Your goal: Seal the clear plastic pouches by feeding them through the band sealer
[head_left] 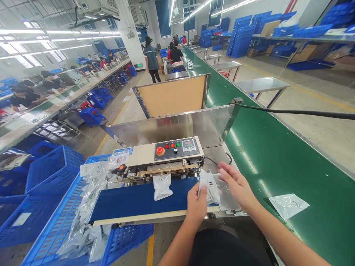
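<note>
My left hand (197,204) grips a small white plastic pouch (209,189) by its left edge, thumb on the front. The pouch stands upright at the right end of the blue conveyor belt (124,201). Just right of it, my right hand (235,184) has its fingers stretched out and apart, with nothing visibly held. Another white pouch (162,187) hangs from the sealing jaws of the band sealer (138,154), its lower part over the belt. On the sealer's control panel (177,148) are a red knob, small coloured buttons and a display.
A blue crate (59,218) below the belt's left end holds a heap of white pouches. One pouch (288,205) lies on the green conveyor (257,147) at right. A metal partition (172,127) rises behind the sealer. A black cable (299,111) crosses above the green conveyor.
</note>
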### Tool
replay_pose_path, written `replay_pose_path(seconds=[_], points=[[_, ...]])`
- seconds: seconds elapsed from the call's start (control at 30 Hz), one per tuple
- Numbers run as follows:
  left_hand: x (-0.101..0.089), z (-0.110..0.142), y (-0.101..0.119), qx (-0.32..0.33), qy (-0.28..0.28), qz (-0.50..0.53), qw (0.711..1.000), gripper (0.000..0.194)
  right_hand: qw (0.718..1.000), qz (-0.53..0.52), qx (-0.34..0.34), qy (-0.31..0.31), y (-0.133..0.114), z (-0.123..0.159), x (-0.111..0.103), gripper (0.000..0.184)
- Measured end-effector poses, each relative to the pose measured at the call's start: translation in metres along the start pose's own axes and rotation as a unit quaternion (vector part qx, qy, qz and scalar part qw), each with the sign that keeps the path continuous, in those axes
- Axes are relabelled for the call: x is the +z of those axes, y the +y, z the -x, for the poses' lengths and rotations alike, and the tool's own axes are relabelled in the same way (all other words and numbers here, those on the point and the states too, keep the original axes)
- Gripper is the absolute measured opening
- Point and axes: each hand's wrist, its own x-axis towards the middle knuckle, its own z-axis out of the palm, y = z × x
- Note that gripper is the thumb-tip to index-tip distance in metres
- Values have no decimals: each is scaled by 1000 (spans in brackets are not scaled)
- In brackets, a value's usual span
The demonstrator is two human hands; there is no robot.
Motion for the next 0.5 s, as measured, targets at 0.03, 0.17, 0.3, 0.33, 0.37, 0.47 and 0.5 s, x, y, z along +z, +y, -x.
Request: replay_pose_path(seconds=[0.03, 0.17, 0.3, 0.33, 0.37, 0.47, 0.5], points=[[-1, -2, 0, -3, -2, 1, 1000, 59, 999, 21, 12, -25, 5, 2, -9, 85], [2, -5, -7, -3, -19, -36, 999, 64, 993, 34, 46, -101, 24, 15, -25, 69], [12, -6, -12, 25, -3, -84, 996, 57, 995, -42, 70, -50, 33, 23, -22, 66], [14, -7, -14, 27, 2, -97, 995, 56, 995, -52, 80, -43, 35, 23, -23, 67], [15, -8, -15, 28, 3, -109, 994, 56, 994, -58, 89, -41, 37, 23, -25, 67], [13, -15, -23, 22, -4, -128, 992, 52, 993, -56, 101, -37, 48, 19, -38, 63], [13, -18, -27, 11, 3, -131, 991, 49, 994, -42, 99, -25, 52, 16, -43, 62]])
